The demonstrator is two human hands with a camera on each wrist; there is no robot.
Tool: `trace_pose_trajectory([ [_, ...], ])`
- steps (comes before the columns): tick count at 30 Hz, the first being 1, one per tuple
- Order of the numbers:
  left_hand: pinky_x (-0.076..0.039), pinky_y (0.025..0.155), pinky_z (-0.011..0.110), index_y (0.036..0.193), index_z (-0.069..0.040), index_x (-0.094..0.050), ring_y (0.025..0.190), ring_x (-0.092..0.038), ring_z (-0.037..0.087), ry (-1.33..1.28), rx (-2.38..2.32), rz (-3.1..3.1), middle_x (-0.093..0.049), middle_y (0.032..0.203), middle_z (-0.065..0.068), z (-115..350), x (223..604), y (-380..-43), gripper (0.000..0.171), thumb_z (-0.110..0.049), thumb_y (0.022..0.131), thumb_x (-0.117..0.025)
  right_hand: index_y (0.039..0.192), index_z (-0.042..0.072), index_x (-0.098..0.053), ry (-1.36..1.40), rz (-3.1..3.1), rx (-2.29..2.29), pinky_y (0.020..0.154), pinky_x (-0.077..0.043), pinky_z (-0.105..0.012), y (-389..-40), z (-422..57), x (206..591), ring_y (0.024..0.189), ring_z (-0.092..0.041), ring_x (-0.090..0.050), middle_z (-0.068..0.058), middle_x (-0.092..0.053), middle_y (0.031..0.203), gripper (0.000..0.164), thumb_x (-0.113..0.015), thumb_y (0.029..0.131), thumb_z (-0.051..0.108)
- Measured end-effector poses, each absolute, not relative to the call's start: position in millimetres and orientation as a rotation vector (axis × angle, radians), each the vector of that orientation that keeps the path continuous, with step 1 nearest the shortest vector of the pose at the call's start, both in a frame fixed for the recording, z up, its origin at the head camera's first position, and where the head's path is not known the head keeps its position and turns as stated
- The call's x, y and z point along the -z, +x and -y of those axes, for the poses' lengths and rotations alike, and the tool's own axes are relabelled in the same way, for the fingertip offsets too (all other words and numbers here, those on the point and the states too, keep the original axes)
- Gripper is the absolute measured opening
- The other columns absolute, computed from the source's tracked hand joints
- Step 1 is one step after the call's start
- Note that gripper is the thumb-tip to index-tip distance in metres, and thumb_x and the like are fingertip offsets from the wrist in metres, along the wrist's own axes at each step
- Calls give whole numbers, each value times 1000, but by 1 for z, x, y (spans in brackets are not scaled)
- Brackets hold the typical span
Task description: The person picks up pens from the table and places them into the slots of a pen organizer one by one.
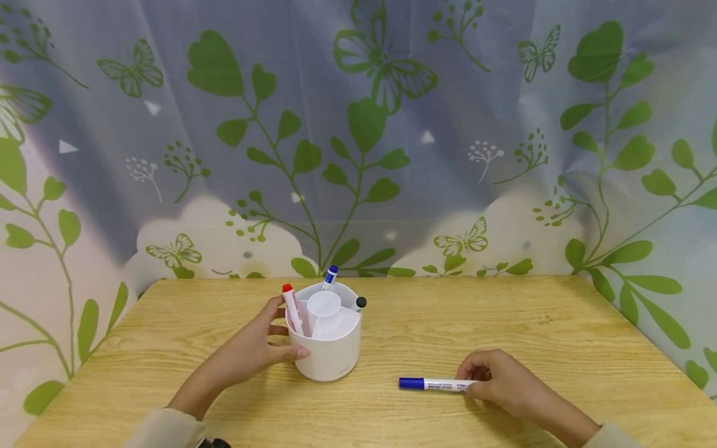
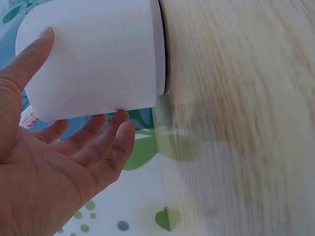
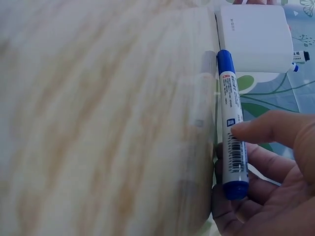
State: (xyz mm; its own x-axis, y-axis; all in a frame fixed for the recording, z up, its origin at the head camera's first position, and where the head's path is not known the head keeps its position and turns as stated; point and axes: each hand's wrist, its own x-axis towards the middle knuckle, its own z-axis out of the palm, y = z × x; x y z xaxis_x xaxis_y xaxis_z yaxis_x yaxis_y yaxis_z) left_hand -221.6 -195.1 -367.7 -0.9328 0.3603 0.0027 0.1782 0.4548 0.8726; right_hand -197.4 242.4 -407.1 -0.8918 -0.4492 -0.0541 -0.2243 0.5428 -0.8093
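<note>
A white pen holder (image 1: 330, 359) with several compartments stands upright on the table, left of centre. My left hand (image 1: 253, 347) holds it from the left, thumb on its front and fingertips along its side (image 2: 98, 64). Inside it lean a red-capped marker (image 1: 293, 310), a blue-capped marker (image 1: 330, 277) and a black-capped marker (image 1: 360, 303). To the right, my right hand (image 1: 503, 381) pinches a white whiteboard marker with blue ends (image 1: 439, 385) near its right end. That marker lies level at the tabletop, its cap pointing left toward the holder; the right wrist view shows its barcode side (image 3: 235, 152).
The wood-grain table (image 1: 560, 330) reaches back to a curtain (image 1: 448, 205) printed with green leaves and butterflies. A small dark object (image 1: 214, 443) shows at the bottom edge by the left sleeve (image 1: 168, 429).
</note>
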Motion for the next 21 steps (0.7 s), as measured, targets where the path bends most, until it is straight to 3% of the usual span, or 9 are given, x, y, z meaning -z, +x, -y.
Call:
trace_pose_trajectory([
  [9, -58, 104, 49, 165, -6, -15, 141, -50, 49, 459, -1462, -2529, -37, 161, 28, 192, 366, -220, 109, -31, 87, -88, 102, 0, -73, -511, -2510, 1350, 64, -46, -21, -199, -243, 402, 76, -6, -53, -5, -69, 93, 10, -72, 94, 5],
  [21, -57, 105, 51, 165, -6, -15, 141, -50, 49, 450, -1455, -2533, -36, 162, 28, 191, 367, -220, 109, -33, 87, -87, 112, -4, -68, -414, -2510, 1596, 69, -51, -22, -197, -236, 393, 82, -7, -54, -1, -64, 98, 25, -76, 96, 13],
])
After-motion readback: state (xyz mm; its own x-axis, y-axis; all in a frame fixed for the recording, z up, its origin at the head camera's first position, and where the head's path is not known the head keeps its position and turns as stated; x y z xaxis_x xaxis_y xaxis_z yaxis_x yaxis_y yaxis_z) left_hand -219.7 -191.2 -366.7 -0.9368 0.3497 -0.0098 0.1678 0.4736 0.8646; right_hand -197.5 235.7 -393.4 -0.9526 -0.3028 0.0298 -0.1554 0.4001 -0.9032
